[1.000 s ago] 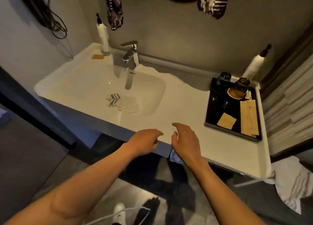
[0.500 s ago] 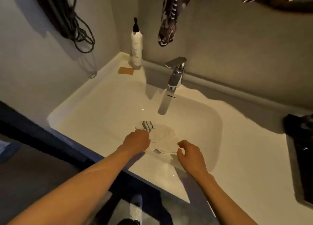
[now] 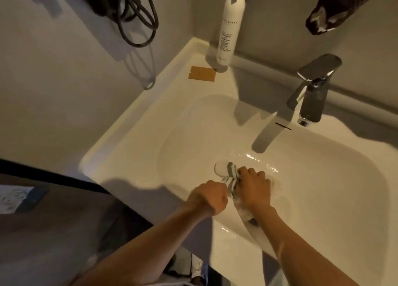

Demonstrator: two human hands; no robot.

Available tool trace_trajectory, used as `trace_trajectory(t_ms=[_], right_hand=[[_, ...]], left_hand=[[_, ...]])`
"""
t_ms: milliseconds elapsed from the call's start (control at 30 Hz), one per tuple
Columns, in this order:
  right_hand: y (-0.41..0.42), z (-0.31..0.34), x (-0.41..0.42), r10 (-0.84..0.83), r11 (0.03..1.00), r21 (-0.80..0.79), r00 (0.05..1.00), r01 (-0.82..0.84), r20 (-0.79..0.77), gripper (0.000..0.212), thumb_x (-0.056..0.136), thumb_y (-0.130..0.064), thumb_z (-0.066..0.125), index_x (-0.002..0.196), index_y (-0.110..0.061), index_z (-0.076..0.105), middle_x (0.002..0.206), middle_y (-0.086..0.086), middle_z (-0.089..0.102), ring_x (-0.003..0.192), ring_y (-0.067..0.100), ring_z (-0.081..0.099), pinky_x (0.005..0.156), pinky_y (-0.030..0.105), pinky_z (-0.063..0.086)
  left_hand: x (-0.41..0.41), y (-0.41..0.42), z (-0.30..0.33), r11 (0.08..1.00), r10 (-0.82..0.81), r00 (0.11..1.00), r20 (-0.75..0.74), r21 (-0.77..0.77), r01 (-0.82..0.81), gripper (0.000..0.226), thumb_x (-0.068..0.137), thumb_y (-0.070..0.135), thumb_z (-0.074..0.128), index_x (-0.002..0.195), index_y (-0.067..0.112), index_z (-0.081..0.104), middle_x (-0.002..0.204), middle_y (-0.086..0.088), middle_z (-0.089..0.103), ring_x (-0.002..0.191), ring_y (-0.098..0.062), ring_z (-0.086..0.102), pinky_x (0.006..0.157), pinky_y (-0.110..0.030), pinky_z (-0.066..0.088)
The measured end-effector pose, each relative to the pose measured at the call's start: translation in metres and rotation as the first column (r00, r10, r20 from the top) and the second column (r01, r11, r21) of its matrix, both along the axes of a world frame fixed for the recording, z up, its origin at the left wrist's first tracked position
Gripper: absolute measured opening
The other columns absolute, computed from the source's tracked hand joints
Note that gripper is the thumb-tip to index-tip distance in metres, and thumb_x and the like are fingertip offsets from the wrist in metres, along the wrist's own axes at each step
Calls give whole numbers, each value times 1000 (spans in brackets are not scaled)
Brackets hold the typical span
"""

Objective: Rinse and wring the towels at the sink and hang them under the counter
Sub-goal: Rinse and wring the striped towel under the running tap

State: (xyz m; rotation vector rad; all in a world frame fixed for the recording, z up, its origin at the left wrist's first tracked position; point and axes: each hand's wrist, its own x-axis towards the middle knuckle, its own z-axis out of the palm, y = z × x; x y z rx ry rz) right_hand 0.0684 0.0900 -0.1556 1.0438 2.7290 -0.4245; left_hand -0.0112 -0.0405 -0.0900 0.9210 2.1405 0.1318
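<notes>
In the head view, the left hand [image 3: 210,196] and right hand [image 3: 254,189] were both fisted around the striped towel [image 3: 228,172], bunched low in the sink [image 3: 323,178] near the worktop's front edge. The basin lay open towards the tap [image 3: 312,96]. Most of the towel was hidden under the hands, and its lower end blurred behind the right wrist.

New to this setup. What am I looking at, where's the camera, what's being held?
No robot here: a person's two bare hands, filmed by one wide-angle camera worn on the head, looking down. The left hand and right hand both grip a striped towel bunched in the sink, apparently wringing it. The faucet stands behind; no stream of water shows. On the counter sit a white bottle and a tan card. Cables hang on the wall.
</notes>
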Motion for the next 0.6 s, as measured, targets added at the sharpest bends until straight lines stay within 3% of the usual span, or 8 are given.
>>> trace_trajectory(t_ms=[100,200,233,333,433,500,567,600], right_hand=[[4,24,12,-190,972,-173,961,156,-203,14,88,-32,55,88,-18,57,79,1,64,79,26,60,64,39,50],[9,78,32,-465,858,-420,795,296,-389,17,90,-28,63,83,-13,58,70,2,62,65,20,57,57,34,45],[10,99,38,-512,831,-471,735,294,-445,18,90,-25,64,81,-10,59,71,5,63,65,21,56,58,32,43],[15,164,53,-558,792,-579,615,194,-557,18,88,-22,59,82,-6,64,78,11,66,73,26,60,65,29,48],[21,220,62,-596,727,-685,547,55,-588,19,87,-14,52,85,-4,68,81,18,66,75,31,61,69,40,51],[27,249,68,-654,646,-762,481,-45,-584,20,86,-6,47,84,0,66,80,22,64,74,30,56,67,40,48],[32,267,71,-685,569,-810,466,-139,-561,25,87,1,42,81,-2,66,77,15,64,74,24,56,64,35,46],[35,273,72,-685,555,-816,468,-163,-559,26,87,0,43,80,-5,67,75,11,65,73,21,57,63,35,46]], left_hand=[[-5,-3,11,989,148,988,51,15,-149,34,95,29,39,115,23,67,120,-3,69,109,-26,65,95,-41,52],[-9,1,26,927,358,909,211,35,-374,41,90,33,38,107,16,71,112,-5,73,102,-26,69,93,-41,55],[-8,2,30,872,461,825,328,8,-490,38,91,32,43,104,9,70,104,-9,74,93,-28,71,89,-41,57],[9,8,59,635,655,324,683,-265,-726,42,79,42,61,101,6,62,90,-14,66,75,-30,67,73,-39,56],[41,21,89,593,657,193,729,-342,-729,89,75,52,70,150,24,30,148,-14,43,132,-39,48,104,-54,47],[45,37,107,407,661,37,750,-317,-857,113,77,42,80,158,25,3,161,-7,25,149,-34,26,113,-39,41],[52,43,125,331,442,-334,832,-497,-802,76,96,33,61,157,16,19,158,-13,32,145,-38,32,97,-30,52],[53,51,138,426,363,-252,897,-401,-811,65,96,41,52,153,15,34,150,-20,46,134,-42,45,89,-39,54]])
